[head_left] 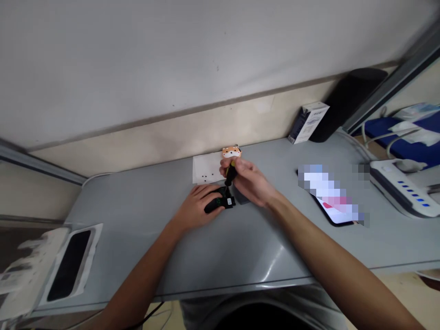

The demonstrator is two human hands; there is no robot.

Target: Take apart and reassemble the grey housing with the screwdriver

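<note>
My left hand (198, 206) is closed around a small black device (220, 201) with green circuitry showing, and holds it down on the table. In my right hand (252, 181) is a screwdriver (230, 175) with a black and yellow handle, gripped between thumb and fingers. The screwdriver points down at the device; its tip is too small to see clearly. Behind the hands lies a sheet of white paper (206, 166) with several tiny dark pieces on it. A dark flat item (241, 198) is partly hidden under my right hand.
An orange animal-faced item (231, 152) sits against the wall. Rightward are a lit phone (330, 197), a white power strip (405, 188), a carton (308, 122) and a black cylinder (350, 101). At left a dark phone (70, 263) rests on white material. The table edge (240, 288) runs in front.
</note>
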